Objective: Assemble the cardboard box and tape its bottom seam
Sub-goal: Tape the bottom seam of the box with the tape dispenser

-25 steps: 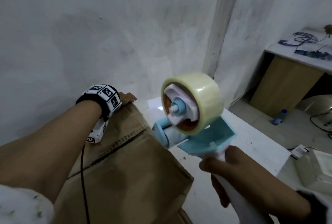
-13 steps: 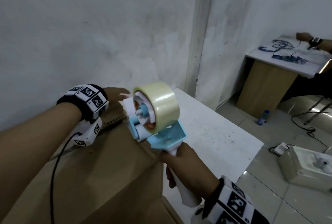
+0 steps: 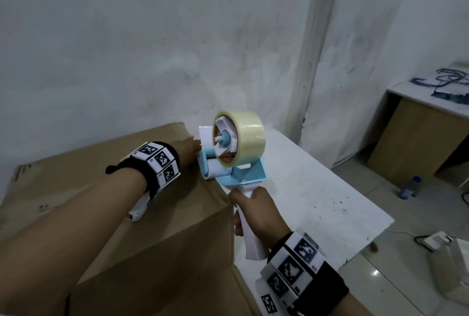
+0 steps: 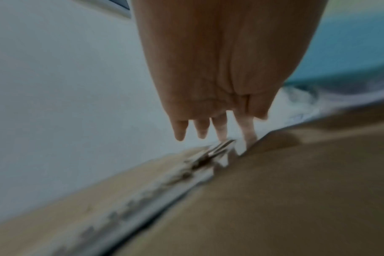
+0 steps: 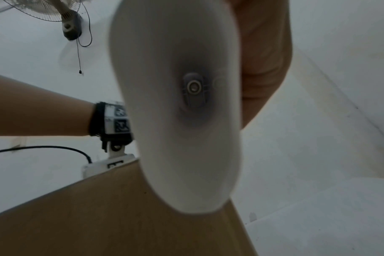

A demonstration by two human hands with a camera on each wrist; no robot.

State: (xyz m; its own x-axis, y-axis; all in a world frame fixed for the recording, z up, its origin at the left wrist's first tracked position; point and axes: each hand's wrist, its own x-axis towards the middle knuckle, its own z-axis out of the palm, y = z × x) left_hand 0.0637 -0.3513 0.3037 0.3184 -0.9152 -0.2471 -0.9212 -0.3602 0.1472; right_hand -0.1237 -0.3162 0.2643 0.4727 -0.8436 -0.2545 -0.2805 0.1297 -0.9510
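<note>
Two hands worked: right hand (image 3: 256, 210) gripped tape dispenser (image 3: 234, 150) at cardboard box (image 3: 106, 183) edge on bench (image 3: 317, 188); only L-wrist view showed left hand (image 4: 219, 69) fingers (image 4: 180, 129) straight, slightly spread, over seam (image 4: 164, 187).

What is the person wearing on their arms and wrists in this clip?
Both forearms are bare, with no sleeves in view. Each wrist carries a black band ringed with white tiles printed with black square-code markers; the right wrist's band matches it. A small white camera unit hangs under the left wrist, with a thin black cable trailing from it.
</note>
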